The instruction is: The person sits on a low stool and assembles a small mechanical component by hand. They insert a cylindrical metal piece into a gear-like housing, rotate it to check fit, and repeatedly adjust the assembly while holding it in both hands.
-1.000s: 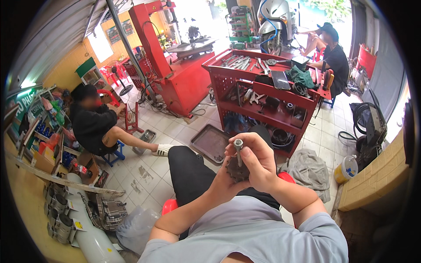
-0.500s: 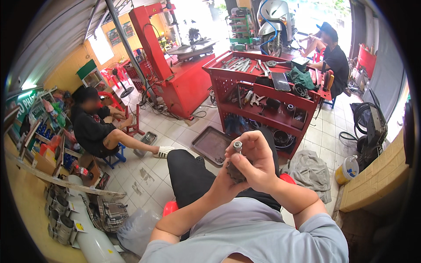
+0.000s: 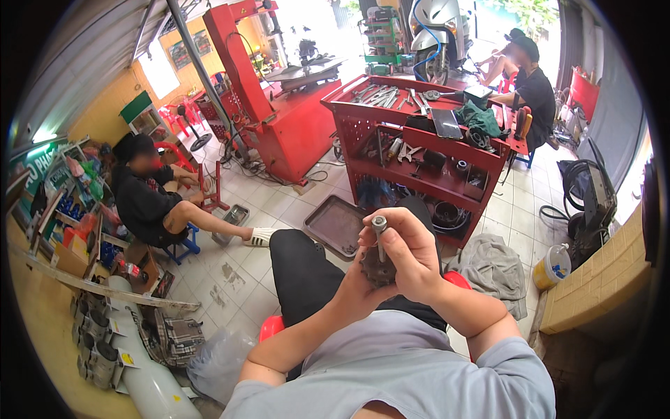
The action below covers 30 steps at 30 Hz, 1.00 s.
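Above my lap, my left hand (image 3: pixel 356 288) is closed around a dark, greasy toothed metal gear (image 3: pixel 377 271). My right hand (image 3: pixel 414 257) has its thumb and fingers on a silver bolt (image 3: pixel 380 234), which stands upright with its round head on top. The bolt's lower end meets or overlaps the gear; whether it goes into the gear I cannot tell. My palms hide part of the gear.
A red tool cart (image 3: pixel 419 160) with wrenches and a tablet stands ahead. A metal drip tray (image 3: pixel 328 241) and a grey cloth (image 3: pixel 492 269) lie on the floor. One person (image 3: pixel 150 199) sits at left, another person (image 3: pixel 536 105) by a scooter (image 3: pixel 434 42).
Both hands have tilted slightly, so more of the bolt's shaft and the gear's face shows. My grip on both stays. The person at far right has turned, and the view has shifted a little.
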Available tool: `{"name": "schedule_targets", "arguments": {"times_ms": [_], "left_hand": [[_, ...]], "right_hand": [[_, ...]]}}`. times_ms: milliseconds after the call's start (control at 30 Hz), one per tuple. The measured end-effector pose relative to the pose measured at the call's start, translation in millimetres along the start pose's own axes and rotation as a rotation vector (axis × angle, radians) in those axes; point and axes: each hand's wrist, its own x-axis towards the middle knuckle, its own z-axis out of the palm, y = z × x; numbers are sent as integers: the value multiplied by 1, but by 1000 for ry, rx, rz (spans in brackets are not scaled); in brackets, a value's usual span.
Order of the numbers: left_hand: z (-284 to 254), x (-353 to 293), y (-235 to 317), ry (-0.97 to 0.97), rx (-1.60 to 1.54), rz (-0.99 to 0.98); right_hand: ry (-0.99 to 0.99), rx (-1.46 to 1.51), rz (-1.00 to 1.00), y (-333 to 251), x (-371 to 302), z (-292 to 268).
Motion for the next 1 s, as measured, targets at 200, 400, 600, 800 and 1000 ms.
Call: {"name": "schedule_targets", "arguments": {"times_ms": [200, 400, 600, 800, 1000], "left_hand": [[1, 7, 12, 52, -26, -11], [2, 1, 5, 12, -117, -58], [0, 4, 3, 20, 16, 35], [2, 4, 10, 28, -115, -33], [1, 1, -3, 12, -11, 1]], "right_hand": [[-23, -60, -72, 7, -1, -2], [-45, -55, -18, 0, 0, -3], [-21, -68, -49, 9, -1, -3], [-14, -9, -51, -2, 0, 1], [-23, -43, -29, 4, 0, -3]]}}
